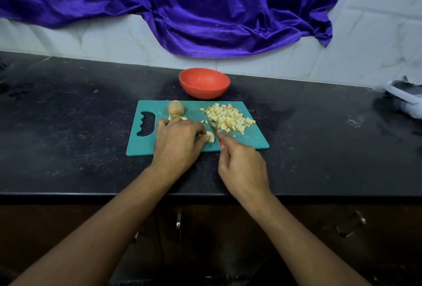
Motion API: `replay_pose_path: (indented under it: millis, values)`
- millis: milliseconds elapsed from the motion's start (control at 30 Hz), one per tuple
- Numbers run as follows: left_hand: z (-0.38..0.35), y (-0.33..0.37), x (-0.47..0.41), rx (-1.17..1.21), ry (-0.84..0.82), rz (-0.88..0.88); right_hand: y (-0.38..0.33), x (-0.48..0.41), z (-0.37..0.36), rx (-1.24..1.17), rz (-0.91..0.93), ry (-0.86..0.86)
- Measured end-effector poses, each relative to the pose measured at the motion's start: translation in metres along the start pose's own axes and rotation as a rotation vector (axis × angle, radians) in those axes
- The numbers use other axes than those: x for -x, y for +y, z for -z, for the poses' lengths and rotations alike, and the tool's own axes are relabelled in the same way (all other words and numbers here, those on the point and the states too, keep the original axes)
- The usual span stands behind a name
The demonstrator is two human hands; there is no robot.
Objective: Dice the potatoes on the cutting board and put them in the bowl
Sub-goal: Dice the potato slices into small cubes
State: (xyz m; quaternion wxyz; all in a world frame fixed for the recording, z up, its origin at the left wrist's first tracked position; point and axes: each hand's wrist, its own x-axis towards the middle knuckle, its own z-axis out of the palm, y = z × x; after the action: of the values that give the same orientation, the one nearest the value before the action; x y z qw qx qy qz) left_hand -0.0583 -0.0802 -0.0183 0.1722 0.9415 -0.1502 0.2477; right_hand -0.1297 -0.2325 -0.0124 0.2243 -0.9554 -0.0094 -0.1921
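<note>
A teal cutting board (253,140) lies on the black counter. A pile of diced potato (229,117) covers its right half. A whole potato (175,107) sits at its far left, with slices (177,117) just in front. My left hand (177,140) holds a potato piece (210,136) down on the board. My right hand (242,167) grips a knife with an orange handle; its blade (211,124) points away from me, just right of that piece. The red bowl (204,83) stands behind the board with nothing in it.
The black counter (68,125) runs left and right, with a tiled wall behind it. A purple cloth (205,11) hangs over the wall. A white and grey object (406,98) lies at the right edge. Cabinet doors with handles (178,223) are below the counter.
</note>
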Motion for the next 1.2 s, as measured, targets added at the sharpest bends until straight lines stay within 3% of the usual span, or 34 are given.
replay_pose_path:
  millis: [833, 1200]
  values:
    - [-0.006, -0.005, -0.005, 0.035, 0.003, 0.029, -0.001, 0.000, 0.002, 0.015, -0.003, -0.015]
    - [-0.006, -0.003, -0.005, 0.039, 0.018, 0.027, -0.006, -0.010, 0.005, 0.302, 0.104, -0.173]
